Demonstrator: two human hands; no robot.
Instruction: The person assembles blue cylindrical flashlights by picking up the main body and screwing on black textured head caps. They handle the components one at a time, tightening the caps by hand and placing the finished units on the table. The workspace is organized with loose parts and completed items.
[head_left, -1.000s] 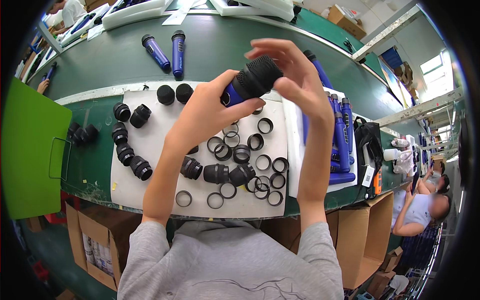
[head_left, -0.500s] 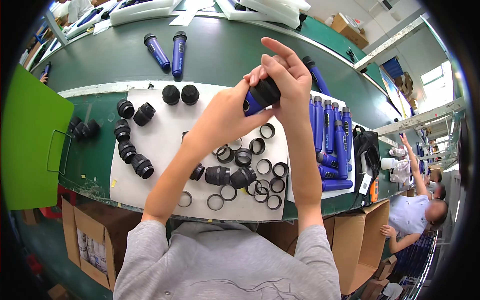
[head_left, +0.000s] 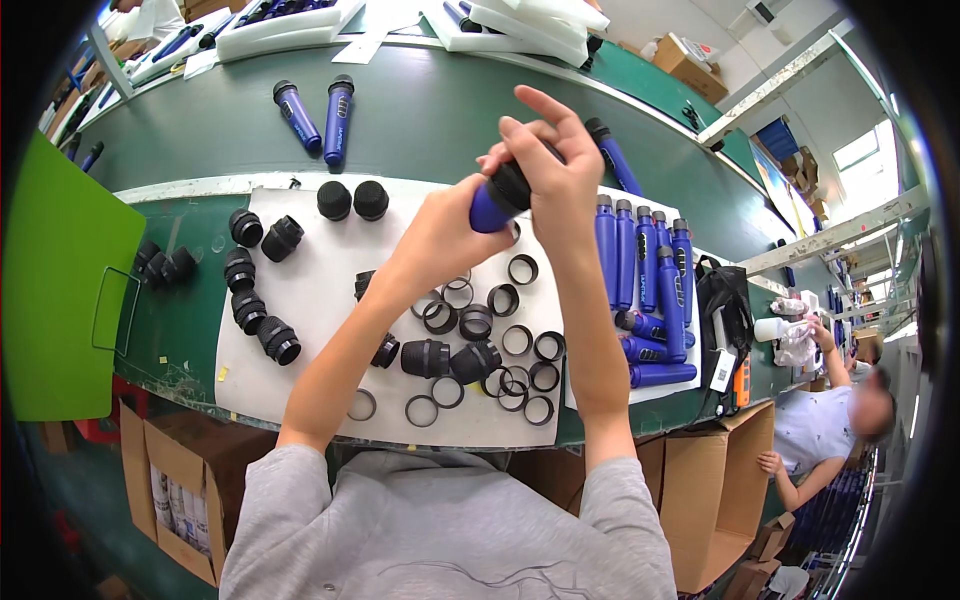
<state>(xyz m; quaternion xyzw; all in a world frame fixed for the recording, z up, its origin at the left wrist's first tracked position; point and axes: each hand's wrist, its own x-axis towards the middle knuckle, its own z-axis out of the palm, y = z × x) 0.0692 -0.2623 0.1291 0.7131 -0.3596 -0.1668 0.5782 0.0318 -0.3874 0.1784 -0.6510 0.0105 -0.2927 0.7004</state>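
Observation:
Over the white sheet (head_left: 300,385), both my hands hold one blue microphone (head_left: 489,210) with a black head. The fingers of my left hand (head_left: 432,238) wrap round its blue body. My right hand (head_left: 562,178) closes on the black head, its index finger sticking out away from me. Several thin black rings (head_left: 421,410) lie beneath my hands, some overlapping. Among them sit black microphone heads (head_left: 425,357). A curved row of black heads (head_left: 248,311) stretches down the sheet's left side, and a pair of rounded mesh heads (head_left: 334,200) stands at the far edge.
Blue microphone bodies (head_left: 625,262) lie packed to the right, beside a black bag (head_left: 722,310). Two microphones (head_left: 338,120) rest on the green surface beyond. A green bin (head_left: 70,290) stands left; open cardboard boxes (head_left: 718,490) sit below the table. At right is another person (head_left: 822,425).
My hands and the microphone shift slightly left, and the microphone's blue end tips lower. My right fingers have moved round the black head. The whole view has shifted a little.

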